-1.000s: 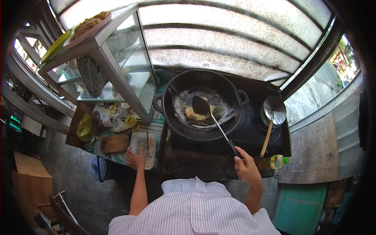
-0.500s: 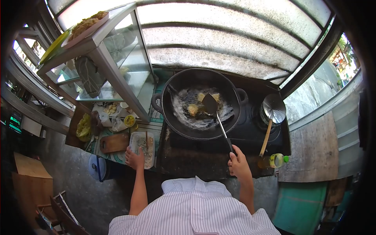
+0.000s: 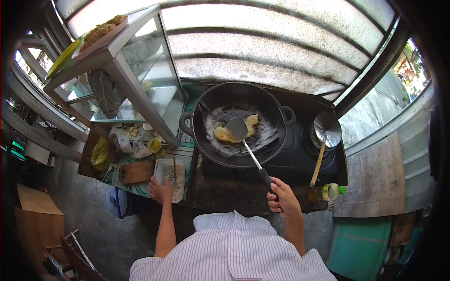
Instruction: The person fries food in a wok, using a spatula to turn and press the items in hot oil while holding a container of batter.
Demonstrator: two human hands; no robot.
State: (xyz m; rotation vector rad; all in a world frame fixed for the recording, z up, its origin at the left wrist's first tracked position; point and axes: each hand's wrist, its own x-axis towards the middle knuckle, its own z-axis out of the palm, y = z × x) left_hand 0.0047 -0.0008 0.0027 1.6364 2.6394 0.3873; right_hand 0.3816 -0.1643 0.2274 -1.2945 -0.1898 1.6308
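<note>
In the head view my right hand (image 3: 284, 196) is closed around the black handle of a spatula (image 3: 253, 154). The spatula's dark blade lies in a large black wok (image 3: 202, 145), against golden fritters (image 3: 222, 135) that sit in bubbling oil. Part of the fritters is hidden under the blade. My left hand (image 3: 161, 190) rests at the left edge of a white plastic container (image 3: 178, 195), thumb and fingers apart. Pale batter or flour and a thin brown stick (image 3: 175, 168) are in that container.
Left of the container lie a wooden cutting board (image 3: 136, 172), plastic bags and a yellow-topped cup (image 3: 154, 145). A glass display case (image 3: 140, 79) stands behind. On the right are a strainer (image 3: 327, 129) with a wooden handle and a green-capped bottle (image 3: 330, 192).
The spatula blade has moved left and slightly toward me in the wok, onto the left fritter. My right hand has shifted slightly left and down. My left hand has stayed in place.
</note>
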